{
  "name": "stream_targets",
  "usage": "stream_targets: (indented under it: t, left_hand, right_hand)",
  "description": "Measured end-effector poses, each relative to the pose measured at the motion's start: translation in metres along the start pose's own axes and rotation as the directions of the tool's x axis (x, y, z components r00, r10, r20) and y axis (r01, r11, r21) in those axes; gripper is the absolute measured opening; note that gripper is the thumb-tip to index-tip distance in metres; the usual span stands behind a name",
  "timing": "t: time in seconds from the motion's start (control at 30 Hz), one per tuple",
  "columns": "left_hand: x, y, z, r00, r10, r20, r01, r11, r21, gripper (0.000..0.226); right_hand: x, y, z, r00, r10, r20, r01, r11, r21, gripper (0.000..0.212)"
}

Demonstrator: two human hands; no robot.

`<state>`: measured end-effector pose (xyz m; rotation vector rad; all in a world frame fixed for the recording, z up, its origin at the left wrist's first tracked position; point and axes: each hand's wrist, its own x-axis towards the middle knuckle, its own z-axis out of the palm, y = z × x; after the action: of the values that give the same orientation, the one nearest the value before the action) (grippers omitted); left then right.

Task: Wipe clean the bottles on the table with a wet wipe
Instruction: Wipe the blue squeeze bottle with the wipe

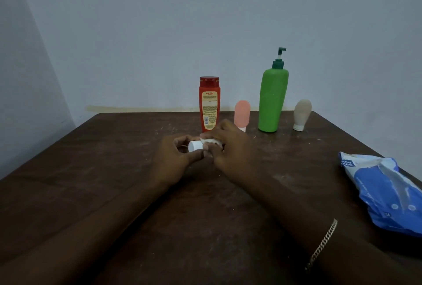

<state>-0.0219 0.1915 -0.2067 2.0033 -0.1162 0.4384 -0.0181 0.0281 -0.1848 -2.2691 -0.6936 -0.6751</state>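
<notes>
Four bottles stand in a row at the back of the table [114, 170]: a red bottle [209, 104], a pink tube [242, 113], a green pump bottle [272, 99] and a beige tube [301, 113], set back so the middle is free for working. A fifth, a small bottle [195, 146], is held sideways just above the tabletop. The left hand [173, 159] pinches its white cap end to steady it. The right hand [230, 147] curls round the body with a white wipe [210, 141] pressed on, probably rubbing, though fingers hide most of it. A blue wipe pack [388, 193] lies within reach at the right.
</notes>
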Motion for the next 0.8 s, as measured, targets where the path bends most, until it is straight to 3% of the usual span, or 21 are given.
stream_targets:
  t: [0.17, 0.3, 0.43, 0.5, 0.67, 0.73, 0.8]
  left_hand:
    - [0.001, 0.004, -0.003, 0.999, -0.036, -0.004, 0.036, 0.995, -0.098, 0.035]
    - [0.004, 0.003, -0.007, 0.997, -0.076, 0.005, 0.076, 0.977, -0.2, 0.038]
    - [0.003, 0.008, -0.013, 0.992, -0.115, 0.061, 0.129, 0.903, -0.409, 0.046]
    - [0.003, 0.01, -0.017, 0.989, -0.121, 0.08, 0.145, 0.846, -0.513, 0.044]
    - [0.001, 0.016, -0.021, 0.974, -0.149, 0.173, 0.228, 0.694, -0.683, 0.037]
    - [0.001, 0.018, -0.021, 0.962, -0.164, 0.217, 0.271, 0.638, -0.721, 0.037]
    - [0.002, 0.019, -0.021, 0.955, -0.174, 0.24, 0.296, 0.58, -0.759, 0.043]
  right_hand:
    - [0.001, 0.019, -0.007, 0.989, 0.072, -0.128, -0.068, 0.997, 0.033, 0.022]
    - [0.004, 0.033, -0.013, 0.969, 0.145, -0.198, -0.104, 0.974, 0.202, 0.02]
    - [0.008, 0.038, -0.014, 0.959, 0.22, -0.179, -0.138, 0.913, 0.384, 0.02]
    - [0.01, 0.039, -0.017, 0.947, 0.283, -0.154, -0.164, 0.836, 0.524, 0.02]
    - [0.009, 0.037, -0.023, 0.931, 0.364, -0.002, -0.205, 0.531, 0.822, 0.018]
    - [0.009, 0.034, -0.021, 0.923, 0.382, 0.044, -0.22, 0.431, 0.875, 0.018]
    - [0.01, 0.033, -0.018, 0.92, 0.385, 0.066, -0.23, 0.397, 0.889, 0.015]
